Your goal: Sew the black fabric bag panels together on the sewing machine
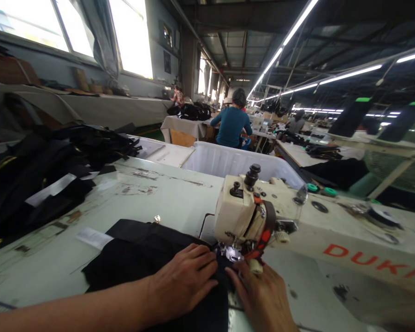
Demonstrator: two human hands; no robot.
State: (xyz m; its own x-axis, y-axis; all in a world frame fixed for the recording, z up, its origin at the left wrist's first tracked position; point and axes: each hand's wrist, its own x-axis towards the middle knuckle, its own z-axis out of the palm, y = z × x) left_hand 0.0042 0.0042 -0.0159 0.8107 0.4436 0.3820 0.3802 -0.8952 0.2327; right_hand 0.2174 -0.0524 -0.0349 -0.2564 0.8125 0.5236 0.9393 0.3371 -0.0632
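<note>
Black fabric (138,256): flat on my sewing table (173,191), right edge up at the presser foot (232,253) of the sewing machine (240,207), near edge running out of frame toward me. White strip (94,238) sticks out past its left side; can't tell if it's attached or just tucked under. Small shiny metal piece (157,219) at the far edge.

My left hand (186,279): palm down on top of the cloth, just left of the foot. Fingers close together, slightly bent, thumb apart from them. Pressing flat, no pinch visible.

My right hand (264,295): right of the foot, below the machine head, by a pale knob (256,266). Thumb and index reach in at the cloth's right edge. Gap between them looks narrow, but the fingertips are partly blocked; can't tell whether they grip anything.

Machine head is cream, red spotted band (265,230) down its front, red lettering (371,261) on the arm. Bright light at the foot.

Around: heap of dark pieces (55,157) on the left of the table, another white label strip (51,190) lying on it. Translucent white bin (242,159) just behind the table. Past that, a co-worker (233,122) in a teal top sits facing away. Windows (131,37) up left, tube lights (299,23) overhead.
</note>
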